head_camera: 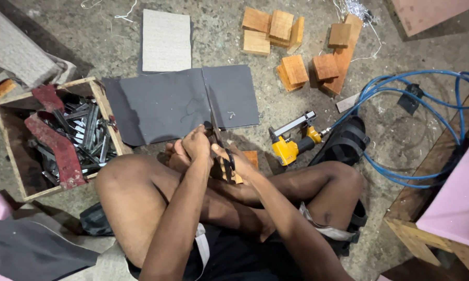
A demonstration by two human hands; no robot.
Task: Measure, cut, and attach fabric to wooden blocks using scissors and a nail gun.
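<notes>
A rough grey concrete floor (401, 130) is seen, littered with wooden blocks (297, 41) and a coiled blue hose (427, 93) (a pale sandal (166, 39) lies upper left), a wooden crate (16, 151) of metal strips being set at the left under dim, even light.

Bare arms and bare legs, no sleeves, dark shorts with a pale strip at the hem — bare left hand (195, 145), bare right hand (234, 158).
</notes>
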